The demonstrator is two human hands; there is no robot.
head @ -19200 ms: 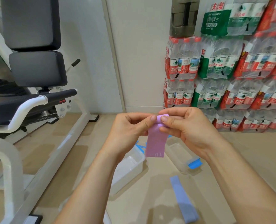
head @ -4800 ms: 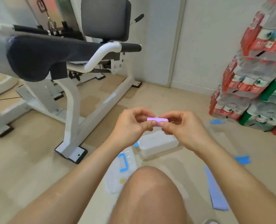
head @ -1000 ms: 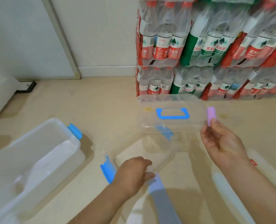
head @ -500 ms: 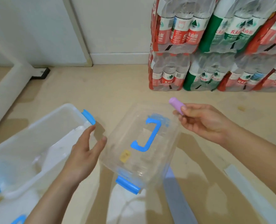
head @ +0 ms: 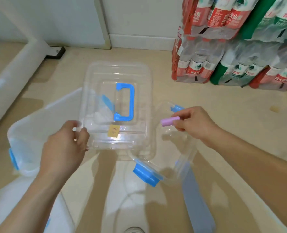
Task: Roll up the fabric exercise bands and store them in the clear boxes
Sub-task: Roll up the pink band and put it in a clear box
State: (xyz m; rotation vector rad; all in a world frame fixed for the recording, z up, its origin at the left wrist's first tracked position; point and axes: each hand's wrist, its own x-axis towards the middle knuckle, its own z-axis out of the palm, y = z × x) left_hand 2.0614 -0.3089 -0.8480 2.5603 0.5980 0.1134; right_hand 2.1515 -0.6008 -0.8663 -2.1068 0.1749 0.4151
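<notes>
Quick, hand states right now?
Left hand: grips the clear lid by its near corner.
Right hand: pinches the rolled pink band.

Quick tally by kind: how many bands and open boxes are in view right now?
Bands: 2 (pink roll, blue strip)
Boxes: 2 (clear box, frosted box)
Total: 4
</notes>
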